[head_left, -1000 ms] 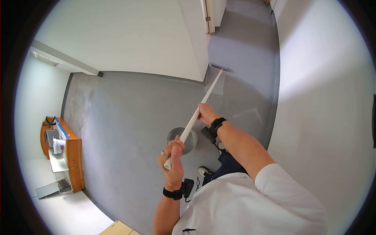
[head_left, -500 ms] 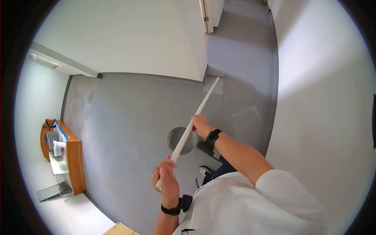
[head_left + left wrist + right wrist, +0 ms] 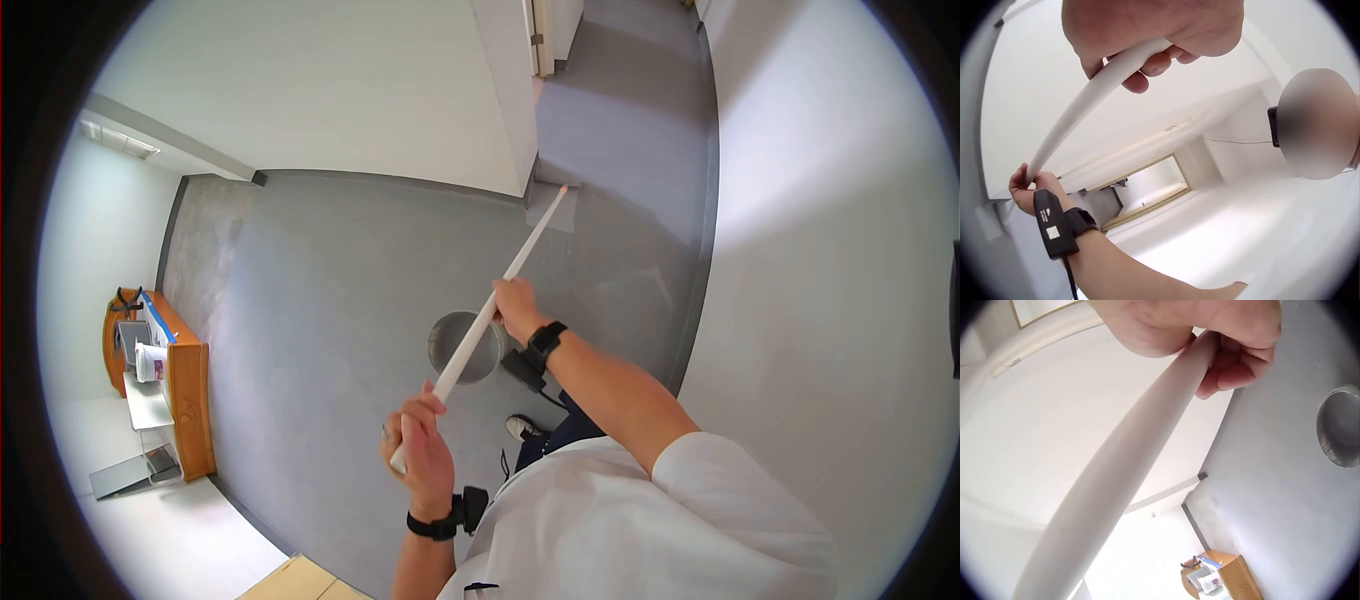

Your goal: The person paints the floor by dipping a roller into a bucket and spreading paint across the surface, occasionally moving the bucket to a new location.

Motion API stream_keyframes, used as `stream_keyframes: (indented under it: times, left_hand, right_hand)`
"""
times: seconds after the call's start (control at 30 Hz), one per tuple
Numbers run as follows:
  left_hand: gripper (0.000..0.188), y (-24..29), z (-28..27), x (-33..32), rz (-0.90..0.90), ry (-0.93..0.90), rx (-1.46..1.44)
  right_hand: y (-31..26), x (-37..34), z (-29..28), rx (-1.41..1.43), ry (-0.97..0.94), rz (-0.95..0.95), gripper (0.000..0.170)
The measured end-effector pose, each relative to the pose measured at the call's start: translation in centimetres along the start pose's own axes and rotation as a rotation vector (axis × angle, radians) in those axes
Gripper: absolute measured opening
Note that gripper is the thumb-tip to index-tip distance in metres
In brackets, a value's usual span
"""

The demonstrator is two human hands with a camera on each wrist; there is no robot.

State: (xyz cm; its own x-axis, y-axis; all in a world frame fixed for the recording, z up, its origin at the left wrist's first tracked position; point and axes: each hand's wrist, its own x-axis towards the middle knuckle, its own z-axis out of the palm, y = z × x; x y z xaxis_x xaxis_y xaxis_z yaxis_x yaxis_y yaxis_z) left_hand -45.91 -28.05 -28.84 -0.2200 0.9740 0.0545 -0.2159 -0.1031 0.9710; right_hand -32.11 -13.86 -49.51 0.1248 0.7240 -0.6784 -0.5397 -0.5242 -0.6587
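A long white pole slants from the lower middle up to the floor by the wall corner, where its far end meets a grey roller. The left hand grips the pole near its lower end. Farther up, the right hand holds the shaft. In the left wrist view the pole runs between the left hand and the right hand. Curled fingers of the right hand wrap the pole in the right wrist view.
A round bucket stands on the grey floor under the pole. White walls with dark skirting rise on both sides. Wooden furniture holding a white tub is at left. A doorway frame is at the top.
Both hands and the pole have moved back toward the lower left since a second ago, the left hand more. The roller end now sits slightly nearer the wall corner.
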Motion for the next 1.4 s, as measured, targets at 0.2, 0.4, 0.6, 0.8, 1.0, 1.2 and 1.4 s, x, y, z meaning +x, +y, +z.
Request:
stream_keyframes:
  times: [0.2, 0.4, 0.6, 0.8, 1.0, 1.2, 1.4]
  left_hand:
    - [0.024, -2.1, 2.0, 2.9, -0.017, -0.014, -0.052]
    - [0.026, -0.4, 1.4, 0.0, -0.016, 0.082, 0.184]
    - [0.021, -0.2, 1.3, 0.9, -0.028, 0.079, -0.074]
    - [0.021, -2.9, 2.6, 3.3, 0.019, -0.031, 0.013]
    - [0.021, 0.8, 1.2, -0.2, -0.017, 0.114, 0.008]
    - [0.029, 8.8, -3.3, -5.0, -0.010, 0.172, 0.067]
    - [0.031, 9.3, -4.8, -4.9, -0.035, 0.212, 0.055]
  right_hand:
    - [-2.8, 3.2, 0.1, -0.032, 0.025, 0.014, 0.016]
    - [-0.5, 0.7, -0.3, -0.007, 0.016, -0.017, 0.019]
    - [-0.2, 1.2, 0.1, -0.040, 0.067, 0.015, 0.020]
    - [-3.3, 3.9, -0.2, -0.095, 0.057, 0.017, 0.014]
    - [0.0, 3.3, -1.6, -0.037, -0.050, 0.167, 0.020]
    - [4.8, -4.5, -0.2, 0.111, -0.204, 0.334, 0.019]
    - [5.4, -5.7, 1.0, -0.013, -0.202, 0.338, 0.018]
